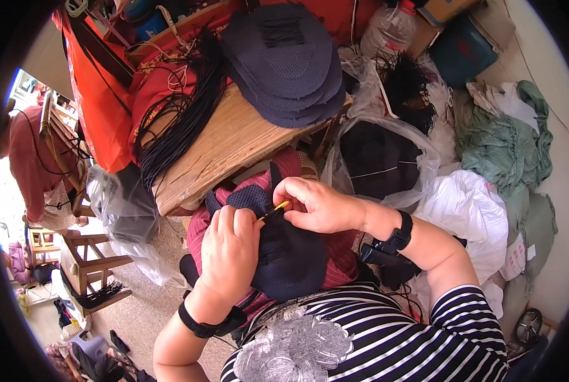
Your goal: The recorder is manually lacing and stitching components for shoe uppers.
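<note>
A dark mesh fabric piece (291,258), which looks like a shoe upper, lies on my lap over maroon striped cloth. My left hand (230,245) is closed on its upper left edge, fingers bent over the fabric. My right hand (316,205) pinches a thin yellow hook-like tool (281,206) at the top of the piece. The tool slants down and left toward my left fingertips. Its working tip against the dark fabric is too small to make out.
Ahead, a wooden bench (198,149) bears stacked dark mesh pieces (288,63) and a bundle of black cords (186,121). To the right are a plastic bag (424,153) of dark fabric and white bags (466,207). Another person (36,159) sits far left by wooden stools (84,267).
</note>
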Demonstrator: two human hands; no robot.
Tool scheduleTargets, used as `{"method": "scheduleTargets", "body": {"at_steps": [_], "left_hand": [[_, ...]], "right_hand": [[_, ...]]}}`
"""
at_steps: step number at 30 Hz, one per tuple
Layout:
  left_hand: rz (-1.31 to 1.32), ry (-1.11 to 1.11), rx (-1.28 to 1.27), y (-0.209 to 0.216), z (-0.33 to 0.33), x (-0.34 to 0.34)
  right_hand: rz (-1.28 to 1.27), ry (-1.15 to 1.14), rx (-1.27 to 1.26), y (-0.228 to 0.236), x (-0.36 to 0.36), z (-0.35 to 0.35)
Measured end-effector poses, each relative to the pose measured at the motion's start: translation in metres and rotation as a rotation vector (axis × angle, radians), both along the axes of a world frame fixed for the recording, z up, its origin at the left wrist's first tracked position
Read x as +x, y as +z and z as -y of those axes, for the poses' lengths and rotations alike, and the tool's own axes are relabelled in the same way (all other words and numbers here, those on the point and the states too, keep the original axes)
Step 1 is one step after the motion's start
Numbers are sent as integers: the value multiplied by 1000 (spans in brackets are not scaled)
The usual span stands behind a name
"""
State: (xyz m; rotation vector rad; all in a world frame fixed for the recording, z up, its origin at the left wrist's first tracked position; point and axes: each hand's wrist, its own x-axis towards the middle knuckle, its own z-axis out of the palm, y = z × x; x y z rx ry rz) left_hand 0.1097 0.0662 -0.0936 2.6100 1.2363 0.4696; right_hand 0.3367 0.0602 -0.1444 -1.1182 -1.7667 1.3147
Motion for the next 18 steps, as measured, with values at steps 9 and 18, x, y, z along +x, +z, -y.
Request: {"method": "scheduleTargets", "body": {"at_steps": [9,18], "left_hand": [[67,-313,-93,-7,-31,-12],[229,-492,-223,-13,-36,-35]], "right_hand": [[15,3,-88,-1,-4,0],[172,-49,69,0,-23,2]]}}
